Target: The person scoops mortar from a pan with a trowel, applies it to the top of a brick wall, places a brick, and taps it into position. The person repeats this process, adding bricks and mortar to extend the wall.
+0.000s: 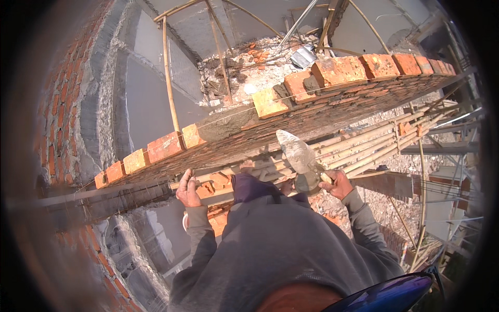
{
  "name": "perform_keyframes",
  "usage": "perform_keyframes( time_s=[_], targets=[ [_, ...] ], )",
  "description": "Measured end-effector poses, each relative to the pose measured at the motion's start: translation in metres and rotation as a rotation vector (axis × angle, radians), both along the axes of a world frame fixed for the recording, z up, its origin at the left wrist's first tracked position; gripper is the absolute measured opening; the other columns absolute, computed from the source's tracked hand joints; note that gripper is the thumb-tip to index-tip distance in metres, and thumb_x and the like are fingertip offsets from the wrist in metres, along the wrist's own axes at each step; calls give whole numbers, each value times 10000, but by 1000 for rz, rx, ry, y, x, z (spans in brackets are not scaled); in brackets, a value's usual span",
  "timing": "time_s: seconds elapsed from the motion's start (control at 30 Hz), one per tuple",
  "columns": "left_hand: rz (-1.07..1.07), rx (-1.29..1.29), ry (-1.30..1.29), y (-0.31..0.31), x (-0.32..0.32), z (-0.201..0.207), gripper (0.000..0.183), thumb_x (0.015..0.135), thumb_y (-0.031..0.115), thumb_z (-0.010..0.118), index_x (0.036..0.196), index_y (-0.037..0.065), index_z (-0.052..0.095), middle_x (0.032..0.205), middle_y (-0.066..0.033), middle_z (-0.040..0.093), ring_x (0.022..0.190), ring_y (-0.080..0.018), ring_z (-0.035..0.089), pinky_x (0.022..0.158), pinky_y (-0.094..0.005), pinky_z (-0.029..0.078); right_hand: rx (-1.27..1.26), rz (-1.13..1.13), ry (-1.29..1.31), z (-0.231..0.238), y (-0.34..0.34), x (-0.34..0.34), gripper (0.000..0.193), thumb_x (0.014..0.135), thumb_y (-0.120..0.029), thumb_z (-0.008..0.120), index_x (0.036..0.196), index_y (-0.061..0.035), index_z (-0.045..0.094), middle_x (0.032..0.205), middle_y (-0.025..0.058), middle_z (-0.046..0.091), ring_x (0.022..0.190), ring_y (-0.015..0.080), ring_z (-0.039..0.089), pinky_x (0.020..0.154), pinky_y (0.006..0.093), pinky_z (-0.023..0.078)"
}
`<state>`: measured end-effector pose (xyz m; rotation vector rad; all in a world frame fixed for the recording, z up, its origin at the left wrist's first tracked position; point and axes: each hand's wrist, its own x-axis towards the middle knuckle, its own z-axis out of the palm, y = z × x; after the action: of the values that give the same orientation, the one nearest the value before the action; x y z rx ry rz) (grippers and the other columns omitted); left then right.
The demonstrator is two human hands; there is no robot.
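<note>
My right hand (339, 185) grips the handle of a mortar-smeared steel trowel (297, 152), whose blade points up toward the side of a red brick wall (312, 117). The wall's top course (338, 70) runs diagonally from lower left to upper right. It has a gap covered with grey mortar (228, 124) between bricks. A thin string line (234, 110) runs along the top bricks. My left hand (187, 190) is lifted against the wall face below the lower bricks (165, 146), fingers loosely apart and holding nothing that I can see. Grey sleeves cover both my forearms.
Bamboo scaffold poles (364, 143) run along the near side of the wall, and loose bricks (214, 183) lie beside my left hand. Behind the wall are rubble (249, 67), upright bamboo props (169, 73) and grey concrete. An older brick wall (57, 135) curves along the left.
</note>
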<state>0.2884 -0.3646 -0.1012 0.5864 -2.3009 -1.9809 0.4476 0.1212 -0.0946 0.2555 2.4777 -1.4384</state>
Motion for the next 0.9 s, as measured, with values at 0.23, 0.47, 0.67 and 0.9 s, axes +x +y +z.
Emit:
perform_keyframes(
  time_s=[0.23,0.47,0.67,0.9],
  targets=[
    [-308,-410,471,11,-128,42,397,869,46,666,1259,-23,698,1298,-191,673,1221,-303,632,1048,-400,487,135,211,40,145,-45,-59,366,949,-315,727,1196,-46,699,901,183,722,788,336,705,696,407,524],
    [-476,-160,420,23,-196,41,409,878,65,631,1273,-20,694,1295,-200,681,1237,-325,627,1075,-421,463,545,336,-110,191,-118,-114,512,954,-317,704,1348,-7,599,1085,225,697,905,421,669,801,480,508],
    [-542,-136,465,22,-214,51,418,866,140,659,1238,-45,701,1236,-204,705,1191,-314,651,1064,-422,469,365,361,-285,250,-87,-126,419,918,-239,738,1238,19,657,1001,249,700,869,430,683,797,450,543],
    [-557,-54,391,21,-216,38,421,817,65,648,1216,-59,706,1216,-212,710,1158,-310,660,1049,-410,480,437,149,-167,215,-142,-102,425,970,-251,687,1256,59,635,1082,248,699,924,436,670,798,469,534]
  ],
)
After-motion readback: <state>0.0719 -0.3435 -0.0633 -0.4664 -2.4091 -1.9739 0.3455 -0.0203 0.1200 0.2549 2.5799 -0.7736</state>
